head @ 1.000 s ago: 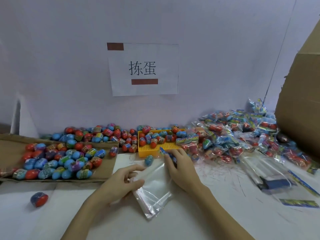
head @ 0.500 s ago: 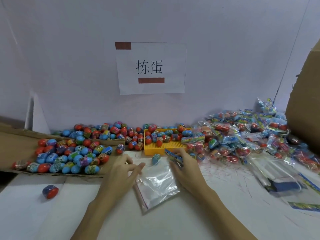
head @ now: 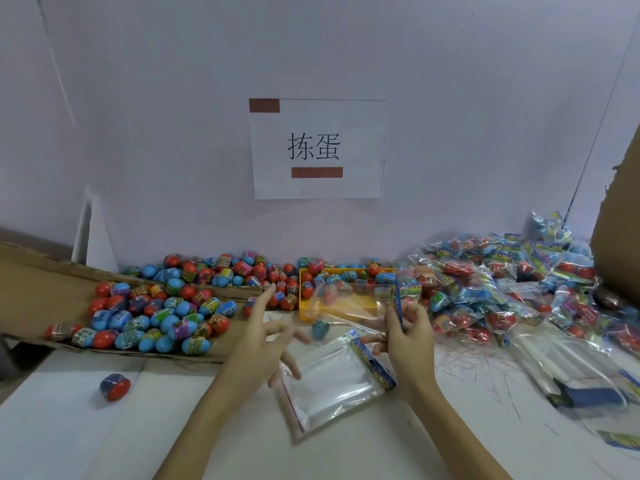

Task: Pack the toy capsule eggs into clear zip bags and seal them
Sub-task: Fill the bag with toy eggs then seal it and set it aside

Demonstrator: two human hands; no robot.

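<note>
Right hand, just right of frame centre, pinching one empty clear zip bag by its printed header edge and holding it lifted, spread out in front of the yellow tray. Left hand, left of centre, released and grasping nothing, fingers spread above the near corner of the stack of empty bags lying flat at lower centre. Loose capsule eggs heaped on cardboard at middle left, more in the tray; one stray egg at lower left. Sealed packs piled at middle right.

Film probably very light, limp and slick, prone to clinging shut; best taken at the stiffer header or zip strip. Eggs likely hard, smooth, ready to roll; best cupped across the middle.
</note>
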